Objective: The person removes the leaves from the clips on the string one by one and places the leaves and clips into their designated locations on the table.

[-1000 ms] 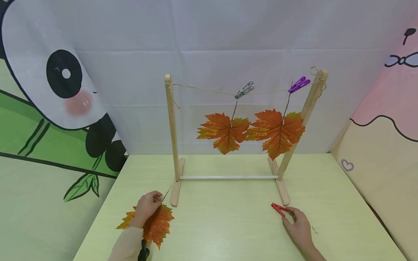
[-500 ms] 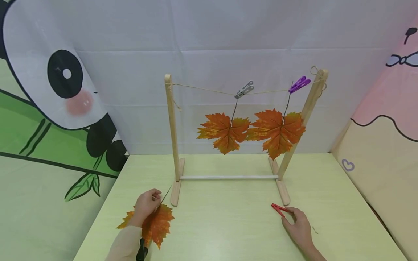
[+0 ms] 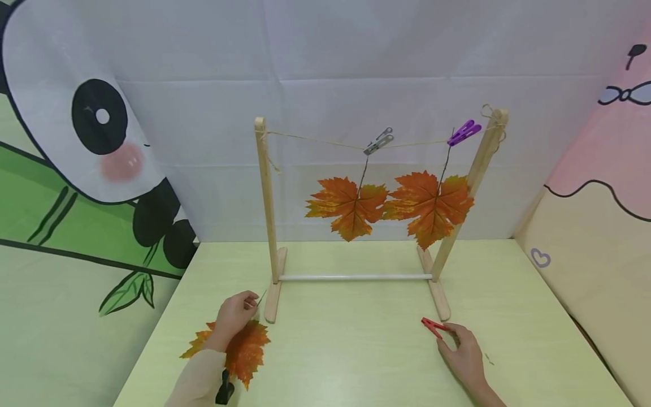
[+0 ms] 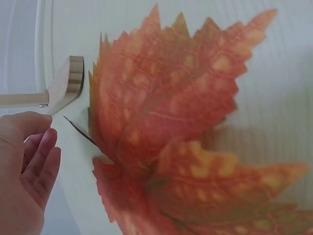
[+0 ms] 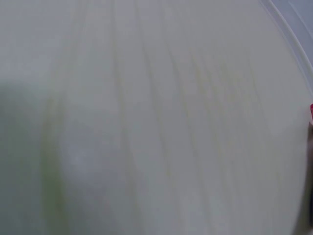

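Observation:
My left hand (image 3: 236,317) is over an orange maple leaf (image 3: 246,350) lying at the table's left. In the left wrist view the fingers of my left hand (image 4: 29,161) are bent loosely, with a small gap between them and the thin dark stem (image 4: 80,131) of the leaf (image 4: 166,107). At the right, my right hand (image 3: 465,356) pinches a red clothespin (image 3: 433,327) between thumb and fingers, low over the table. Only a sliver of that clothespin (image 5: 311,111) shows at the right wrist view's edge.
A wooden frame (image 3: 265,198) with a string (image 3: 315,139) stands at the back. A grey clothespin (image 3: 378,141) and a purple clothespin (image 3: 464,133) each hold a hanging leaf. A white rod (image 3: 356,277) joins the frame's feet. A small scrap (image 3: 489,359) lies right of my right hand.
My left hand has shifted slightly right and away from me, nearer the stem's tip. My right hand and the red clothespin have stayed in place.

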Available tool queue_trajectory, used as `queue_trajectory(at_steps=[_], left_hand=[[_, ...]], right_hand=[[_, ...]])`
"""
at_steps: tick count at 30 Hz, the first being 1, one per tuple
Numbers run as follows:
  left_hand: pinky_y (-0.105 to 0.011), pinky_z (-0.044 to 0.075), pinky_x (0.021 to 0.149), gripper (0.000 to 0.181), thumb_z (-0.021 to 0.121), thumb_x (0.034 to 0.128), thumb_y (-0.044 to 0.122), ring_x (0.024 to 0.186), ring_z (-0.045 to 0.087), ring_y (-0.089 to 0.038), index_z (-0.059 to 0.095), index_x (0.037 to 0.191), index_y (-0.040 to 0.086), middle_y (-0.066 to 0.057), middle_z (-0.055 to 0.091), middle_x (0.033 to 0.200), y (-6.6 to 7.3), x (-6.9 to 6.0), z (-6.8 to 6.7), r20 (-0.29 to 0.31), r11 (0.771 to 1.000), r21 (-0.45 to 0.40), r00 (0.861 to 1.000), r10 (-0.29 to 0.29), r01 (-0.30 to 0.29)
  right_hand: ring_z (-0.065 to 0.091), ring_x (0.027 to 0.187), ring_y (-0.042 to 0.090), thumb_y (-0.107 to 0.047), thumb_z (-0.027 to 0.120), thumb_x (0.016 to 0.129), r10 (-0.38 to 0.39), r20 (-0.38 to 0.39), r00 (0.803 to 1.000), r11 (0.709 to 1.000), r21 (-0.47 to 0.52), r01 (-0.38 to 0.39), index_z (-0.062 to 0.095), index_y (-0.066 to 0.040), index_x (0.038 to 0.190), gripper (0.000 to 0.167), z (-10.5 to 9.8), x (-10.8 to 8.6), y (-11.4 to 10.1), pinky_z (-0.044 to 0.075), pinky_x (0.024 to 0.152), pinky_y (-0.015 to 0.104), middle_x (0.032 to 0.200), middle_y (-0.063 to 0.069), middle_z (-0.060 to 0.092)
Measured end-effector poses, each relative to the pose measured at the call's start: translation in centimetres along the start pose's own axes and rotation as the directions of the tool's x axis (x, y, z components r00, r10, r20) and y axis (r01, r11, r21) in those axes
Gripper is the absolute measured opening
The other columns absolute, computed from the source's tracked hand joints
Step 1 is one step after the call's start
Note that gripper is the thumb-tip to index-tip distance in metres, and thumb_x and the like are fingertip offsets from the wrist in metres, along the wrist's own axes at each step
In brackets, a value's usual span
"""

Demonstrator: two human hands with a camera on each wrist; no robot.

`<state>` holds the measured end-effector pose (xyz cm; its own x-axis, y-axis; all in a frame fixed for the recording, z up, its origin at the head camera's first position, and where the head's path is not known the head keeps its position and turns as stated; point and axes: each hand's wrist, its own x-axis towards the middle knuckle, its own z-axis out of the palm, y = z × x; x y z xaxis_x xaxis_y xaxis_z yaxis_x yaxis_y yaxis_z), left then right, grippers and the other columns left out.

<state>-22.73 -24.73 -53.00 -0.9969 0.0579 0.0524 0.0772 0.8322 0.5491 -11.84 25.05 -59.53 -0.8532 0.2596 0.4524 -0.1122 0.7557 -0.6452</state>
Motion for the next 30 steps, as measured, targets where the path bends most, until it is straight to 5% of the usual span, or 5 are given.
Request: queue_trajectory(at_steps=[16, 25, 30], left_hand=[[-0.033, 0.05, 0.065, 0.02, 0.065, 0.0787, 0.005, 0.072, 0.061, -0.017, 0.067, 0.098, 0.002, -0.003, 0.064, 0.079, 4.2, 1.1, 0.4, -0.028, 0.982, -0.11, 0.988, 0.151, -0.153], [-0.031, 0.049, 0.065, 0.02, 0.068, 0.0752, 0.003, 0.07, 0.06, -0.014, 0.067, 0.095, 0.003, 0.0, 0.064, 0.078, 6.8, 1.7, 1.1, -0.061, 0.968, -0.095, 0.971, 0.229, -0.234], [-0.032, 0.049, 0.067, 0.018, 0.068, 0.0752, 0.004, 0.07, 0.061, -0.013, 0.067, 0.093, 0.007, -0.001, 0.065, 0.078, 8.6, 2.3, 1.0, -0.103, 0.95, -0.103, 0.953, 0.284, -0.294]], right_hand=[[0.055, 0.076, 0.013, -0.003, 0.077, 0.064, 0.05, 0.068, 0.996, 0.999, 0.004, -0.05, 0.064, -0.002, 0.1, 0.038, -0.5, 0.5, -0.1, 0.047, 0.065, 0.028, 0.086, 0.004, 0.063], [0.055, 0.076, 0.016, -0.009, 0.077, 0.068, 0.018, 0.13, 0.991, 1.0, 0.007, -0.019, 0.061, -0.005, 0.106, 0.041, -1.4, 1.4, -0.5, 0.043, 0.059, 0.025, 0.091, 0.003, 0.063], [0.057, 0.076, 0.022, -0.005, 0.078, 0.066, -0.075, 0.104, 0.992, 0.997, 0.021, 0.073, 0.061, -0.002, 0.105, 0.043, -1.7, 2.4, -0.8, 0.046, 0.058, 0.026, 0.095, 0.008, 0.064]])
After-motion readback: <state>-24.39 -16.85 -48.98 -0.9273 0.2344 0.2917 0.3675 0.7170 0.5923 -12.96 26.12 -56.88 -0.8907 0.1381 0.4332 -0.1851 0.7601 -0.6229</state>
